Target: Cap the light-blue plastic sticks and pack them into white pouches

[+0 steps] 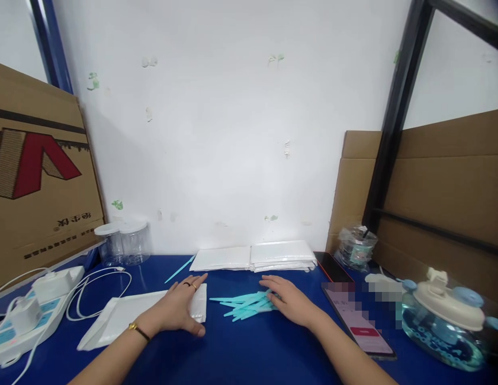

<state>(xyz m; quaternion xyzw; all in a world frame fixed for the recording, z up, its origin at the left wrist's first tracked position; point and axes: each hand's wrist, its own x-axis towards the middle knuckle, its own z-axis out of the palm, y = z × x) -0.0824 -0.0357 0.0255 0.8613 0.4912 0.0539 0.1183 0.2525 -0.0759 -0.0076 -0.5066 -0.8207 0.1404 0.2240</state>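
Tabletop (216,355), blue, bearing a white mailer (120,315) beneath my left hand (178,307), palm down, fingers spread and empty. Turquoise tapered sticks (244,306) lie at 9 o'clock from my nearer right hand (291,302), long axes roughly 9-to-3; its fingers extend loosely, apparently ungripping, forearm angled from 4 o'clock.

The cardboard box (40,206) bears "®" (56,229) beside upside-down Chinese characters (74,220).

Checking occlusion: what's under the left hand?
A white envelope, visible on both sides of the left hand. Its middle is covered; whether anything lies between them, or they touch, can't be seen.
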